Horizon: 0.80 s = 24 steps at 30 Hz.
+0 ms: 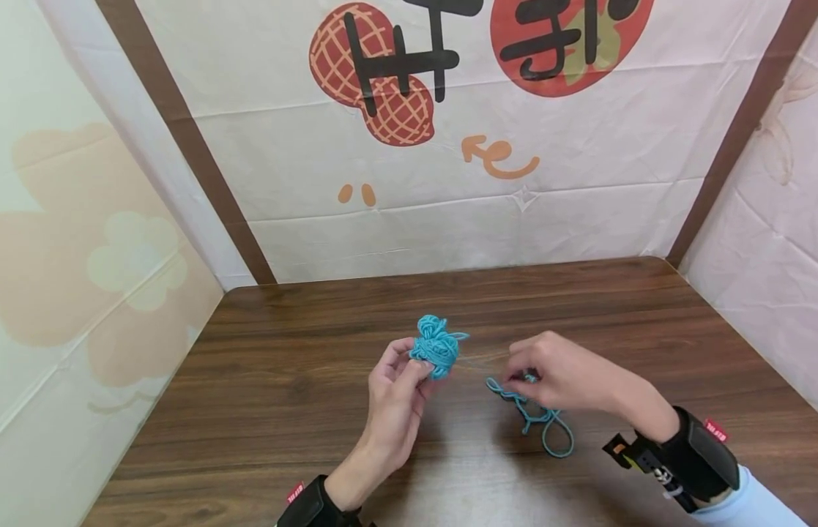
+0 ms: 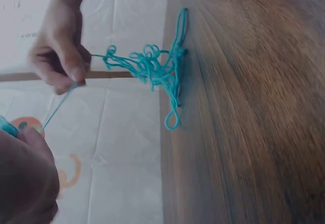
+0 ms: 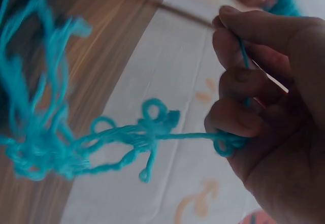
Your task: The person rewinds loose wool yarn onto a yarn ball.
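A small wound ball of turquoise yarn (image 1: pixel 436 348) sits between the thumb and fingers of my left hand (image 1: pixel 400 399), raised over the table. One strand stretches from the ball across to my right hand (image 1: pixel 559 371), whose thumb and index finger pinch it. In the right wrist view the strand (image 3: pixel 244 54) runs down through the palm under the curled fingers. Below that hand dangles a loose, looped tangle of the same yarn (image 2: pixel 152 69), its lower loops close to the tabletop. The left wrist view shows only a sliver of the ball (image 2: pixel 7 126).
The brown wood-grain table (image 1: pixel 264 395) spreads under both hands. Behind it hangs a white printed cloth (image 1: pixel 448 227), with more cloth on the left and right sides. Black bands with cameras circle both wrists, the right one (image 1: pixel 695 461) above a light blue sleeve.
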Each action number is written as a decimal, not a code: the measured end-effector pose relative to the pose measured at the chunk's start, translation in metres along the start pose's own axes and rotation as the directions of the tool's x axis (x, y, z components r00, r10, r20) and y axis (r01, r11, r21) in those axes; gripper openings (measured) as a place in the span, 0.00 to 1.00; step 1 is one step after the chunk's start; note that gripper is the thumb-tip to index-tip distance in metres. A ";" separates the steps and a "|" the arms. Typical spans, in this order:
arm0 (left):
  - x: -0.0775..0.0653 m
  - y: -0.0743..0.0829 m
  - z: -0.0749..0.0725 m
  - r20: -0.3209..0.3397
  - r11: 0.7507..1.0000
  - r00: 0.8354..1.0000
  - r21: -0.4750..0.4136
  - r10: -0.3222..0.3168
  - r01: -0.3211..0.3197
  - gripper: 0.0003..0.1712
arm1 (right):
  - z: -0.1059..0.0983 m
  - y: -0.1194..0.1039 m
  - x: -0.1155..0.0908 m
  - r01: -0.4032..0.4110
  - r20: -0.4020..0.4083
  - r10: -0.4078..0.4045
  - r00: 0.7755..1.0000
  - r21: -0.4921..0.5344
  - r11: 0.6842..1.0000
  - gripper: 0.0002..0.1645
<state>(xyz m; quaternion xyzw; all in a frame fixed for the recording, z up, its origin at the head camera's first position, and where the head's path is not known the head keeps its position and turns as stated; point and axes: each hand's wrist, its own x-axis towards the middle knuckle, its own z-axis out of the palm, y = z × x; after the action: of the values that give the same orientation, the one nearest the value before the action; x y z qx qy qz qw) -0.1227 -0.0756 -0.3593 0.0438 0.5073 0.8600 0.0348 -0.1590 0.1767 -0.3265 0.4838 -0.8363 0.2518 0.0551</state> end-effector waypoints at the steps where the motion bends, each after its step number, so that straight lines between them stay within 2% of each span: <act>1: 0.000 -0.001 0.000 -0.042 0.999 0.999 0.035 0.008 -0.007 0.14 | 0.002 -0.006 0.002 0.004 0.023 -0.004 1.000 0.005 1.000 0.09; 4: 0.001 -0.005 0.000 -0.117 0.983 0.992 0.183 0.056 -0.034 0.15 | 0.005 -0.024 0.007 0.008 0.073 -0.009 0.997 0.019 1.000 0.08; 6: 0.000 -0.007 -0.001 -0.121 0.950 0.988 0.307 0.097 -0.056 0.16 | 0.005 -0.034 0.009 0.011 0.089 -0.013 0.996 0.021 1.000 0.09; 8: -0.001 -0.010 -0.002 -0.095 0.904 0.987 0.420 0.131 -0.079 0.17 | 0.003 -0.040 0.010 0.020 0.093 -0.022 0.995 0.019 1.000 0.11; 11: -0.003 -0.012 -0.003 -0.023 0.820 0.987 0.560 0.160 -0.120 0.17 | -0.001 -0.047 0.011 0.037 0.073 -0.038 0.997 0.009 0.999 0.12; 13: -0.004 -0.013 -0.004 0.046 0.775 0.986 0.613 0.158 -0.153 0.18 | -0.004 -0.049 0.012 0.067 0.034 -0.067 0.997 -0.011 0.998 0.13; 15: -0.006 -0.015 -0.004 0.135 0.728 0.979 0.654 0.155 -0.206 0.18 | -0.006 -0.050 0.014 0.101 -0.014 -0.102 0.995 -0.048 0.994 0.12; 18: -0.009 -0.017 -0.004 0.254 0.688 0.959 0.673 0.129 -0.271 0.21 | -0.008 -0.047 0.015 0.145 -0.072 -0.152 0.986 -0.096 0.985 0.11; 20: -0.011 -0.018 -0.005 0.324 0.681 0.940 0.666 0.104 -0.305 0.24 | -0.007 -0.046 0.015 0.156 -0.088 -0.166 0.982 -0.110 0.982 0.11; 21: -0.012 -0.018 -0.005 0.351 0.690 0.932 0.654 0.087 -0.310 0.26 | -0.006 -0.045 0.015 0.158 -0.093 -0.168 0.981 -0.106 0.982 0.11; 22: -0.013 -0.018 -0.005 0.372 0.711 0.926 0.635 0.061 -0.302 0.28 | -0.005 -0.044 0.014 0.160 -0.099 -0.170 0.981 -0.098 0.982 0.11; 24: -0.014 -0.018 -0.007 0.422 0.769 0.906 0.571 0.024 -0.286 0.30 | -0.005 -0.042 0.013 0.155 -0.111 -0.164 0.980 -0.088 0.984 0.11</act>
<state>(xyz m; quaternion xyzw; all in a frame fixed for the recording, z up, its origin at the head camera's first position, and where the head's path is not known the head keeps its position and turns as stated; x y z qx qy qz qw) -0.1093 -0.0745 -0.3792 0.2657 0.7387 0.6177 0.0462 -0.1310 0.1518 -0.3026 0.5311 -0.7995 0.2414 0.1431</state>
